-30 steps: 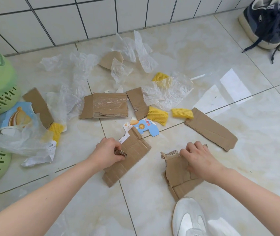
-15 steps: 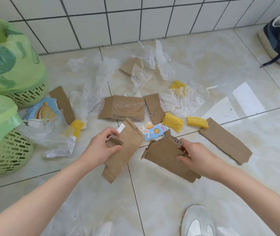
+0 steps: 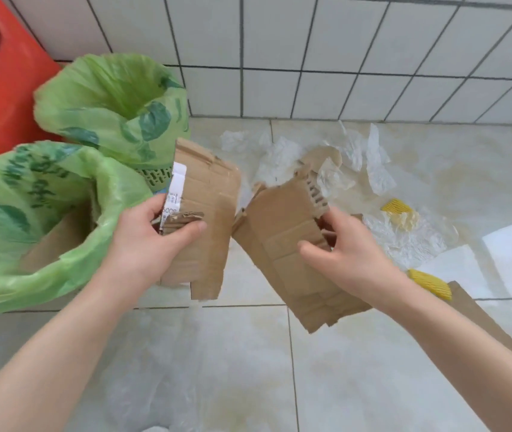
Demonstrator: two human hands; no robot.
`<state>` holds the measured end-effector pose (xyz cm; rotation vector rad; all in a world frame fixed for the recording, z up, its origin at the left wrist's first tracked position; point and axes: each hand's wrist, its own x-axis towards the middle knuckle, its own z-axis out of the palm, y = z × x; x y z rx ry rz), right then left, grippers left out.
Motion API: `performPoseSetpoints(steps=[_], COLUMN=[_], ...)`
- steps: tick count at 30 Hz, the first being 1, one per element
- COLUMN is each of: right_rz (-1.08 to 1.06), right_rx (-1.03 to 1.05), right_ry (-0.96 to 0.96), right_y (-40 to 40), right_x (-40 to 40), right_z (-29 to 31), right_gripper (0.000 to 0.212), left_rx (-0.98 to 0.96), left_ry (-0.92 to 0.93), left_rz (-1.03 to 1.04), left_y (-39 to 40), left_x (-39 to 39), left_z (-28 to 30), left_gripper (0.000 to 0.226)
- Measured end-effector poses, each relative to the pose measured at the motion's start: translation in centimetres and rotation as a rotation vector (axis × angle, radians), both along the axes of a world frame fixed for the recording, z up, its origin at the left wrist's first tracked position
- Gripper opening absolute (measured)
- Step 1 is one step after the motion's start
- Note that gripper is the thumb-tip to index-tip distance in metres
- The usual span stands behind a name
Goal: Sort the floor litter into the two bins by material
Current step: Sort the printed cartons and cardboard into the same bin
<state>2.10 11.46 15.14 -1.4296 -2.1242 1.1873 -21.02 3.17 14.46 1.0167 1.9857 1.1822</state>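
The left hand (image 3: 152, 241) grips a cardboard piece (image 3: 208, 213) with a white label, thumb across its front and fingers curled behind, holding it in the air just beside the near bin (image 3: 30, 219). The right hand (image 3: 348, 254) pinches a second, torn cardboard piece (image 3: 286, 244), also off the floor (image 3: 342, 369). The two pieces nearly touch. Cardboard already lies inside the near bin; the far bin (image 3: 114, 104) stands behind it against the wall. Plastic scraps (image 3: 376, 160), yellow foam nets (image 3: 429, 283) and a cardboard strip (image 3: 482, 322) lie on the floor to the right.
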Motion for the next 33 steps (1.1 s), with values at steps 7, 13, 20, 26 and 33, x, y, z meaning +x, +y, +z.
performPoseSetpoints(steps=[7, 13, 20, 26, 33], right_rz=[0.066, 0.067, -0.086, 0.010, 0.138], right_rx=[0.063, 0.037, 0.036, 0.120, 0.278], right_ry=[0.101, 0.249, 0.443, 0.320, 0.123], right_y=[0.6, 0.1, -0.3, -3.5, -3.7], right_x=[-8.0, -16.8, -25.2, -28.3, -29.6], right_z=[5.3, 6.9, 5.8, 3.0, 1.1], right_gripper=[0.008, 0.018, 0.023, 0.017, 0.016], left_rx=[0.170, 0.231, 0.222, 0.150, 0.034], left_ry=[0.088, 0.208, 0.383, 0.526, 0.749], left_rz=[0.198, 0.487, 0.615, 0.545, 0.509], left_y=[-3.6, -6.1, -6.4, -6.2, -6.2], left_x=[-6.5, -12.0, -13.8, -14.7, -17.3], left_z=[4.1, 5.0, 3.8, 1.2, -0.6], left_gripper=[0.019, 0.014, 0.027, 0.026, 0.019])
